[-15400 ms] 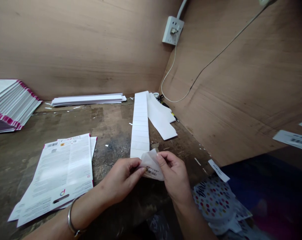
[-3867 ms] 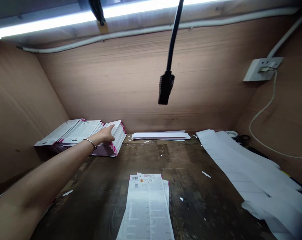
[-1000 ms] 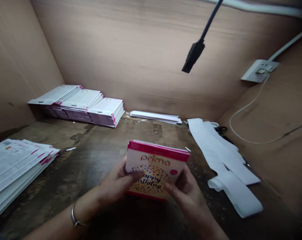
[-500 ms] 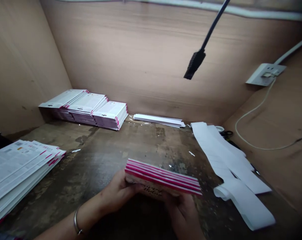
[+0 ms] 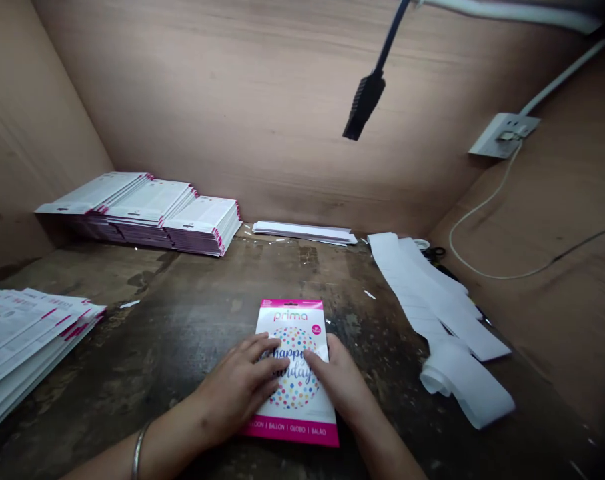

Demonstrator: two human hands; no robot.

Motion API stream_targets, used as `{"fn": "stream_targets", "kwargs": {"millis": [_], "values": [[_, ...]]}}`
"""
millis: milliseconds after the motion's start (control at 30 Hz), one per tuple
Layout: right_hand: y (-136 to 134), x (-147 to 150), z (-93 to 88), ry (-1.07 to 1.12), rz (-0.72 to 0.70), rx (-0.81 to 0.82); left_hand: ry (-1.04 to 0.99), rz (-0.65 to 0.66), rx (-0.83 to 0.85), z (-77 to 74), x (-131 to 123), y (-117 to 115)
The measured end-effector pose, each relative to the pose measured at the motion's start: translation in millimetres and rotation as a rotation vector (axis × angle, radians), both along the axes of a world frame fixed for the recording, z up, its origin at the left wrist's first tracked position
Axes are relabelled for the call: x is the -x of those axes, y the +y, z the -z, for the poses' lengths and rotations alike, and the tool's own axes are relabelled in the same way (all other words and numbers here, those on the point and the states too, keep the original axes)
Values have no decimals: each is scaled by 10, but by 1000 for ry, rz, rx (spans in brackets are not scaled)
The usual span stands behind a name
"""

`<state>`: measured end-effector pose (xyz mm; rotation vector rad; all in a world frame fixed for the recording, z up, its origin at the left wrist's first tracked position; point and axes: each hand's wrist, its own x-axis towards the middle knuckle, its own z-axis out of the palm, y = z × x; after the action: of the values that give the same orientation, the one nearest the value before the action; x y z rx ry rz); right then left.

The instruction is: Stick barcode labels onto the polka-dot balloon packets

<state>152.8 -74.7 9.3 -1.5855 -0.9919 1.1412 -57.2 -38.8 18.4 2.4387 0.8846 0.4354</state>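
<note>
Bench [image 5: 192,300]: dark, scuffed wood, boxed in by brown board on the back and both sides.
Back-left stacks [image 5: 142,210]: three tall piles of packs, white backs up, pink edges, in the back-left corner.
Left-edge stack [image 5: 27,333]: fanned pile of the same packs, backs up, partly out of view.
Label strip [image 5: 432,300]: long white backing paper from the back-right corner along the right side, its loose end curled; neither hand is on it.
White strips [image 5: 305,232]: flat pile against the back edge, middle.
Balloon pack [image 5: 292,317]: flat on the bench at near-centre, front up, dotted print, pink band towards the near edge.
Left hand [image 5: 242,383]: flat on the pack's left half, fingers spread, gripping nothing; bracelet [image 5: 138,453] on the wrist.
Right hand [image 5: 339,380]: flat on the pack's right half, fingers loose, not clamped on anything.
Socket [image 5: 503,133]: on the right wall, a white cable hanging from it.
Progress: judged, the pack is set down and held steady; the part not covered by the hands shows no label; the piles are well apart from it.
</note>
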Motion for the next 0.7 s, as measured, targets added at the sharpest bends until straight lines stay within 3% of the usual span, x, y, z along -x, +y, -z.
{"fn": "stream_targets", "kwargs": {"millis": [100, 200, 300, 400, 467, 567, 700], "values": [[-68, -108, -233, -469, -68, -10, 91, 19, -33, 13, -20, -13], [-55, -126, -483, -1014, -108, -197, 131, 32, -54, 14, -47, 7], [48, -1, -547, -1062, -273, -450, 141, 33, -66, 5, -60, -3], [154, 161, -395, -988, -518, -482, 117, 42, -60, -70, -70, -26], [199, 217, -249, -969, -571, -469, 103, 45, -18, -172, -91, 28], [237, 211, -73, -978, -540, -481, 134, 17, -18, -373, -189, 362], [299, 150, 101, -1046, -509, -563, 130, -136, -216, -600, -501, 1321]]}}
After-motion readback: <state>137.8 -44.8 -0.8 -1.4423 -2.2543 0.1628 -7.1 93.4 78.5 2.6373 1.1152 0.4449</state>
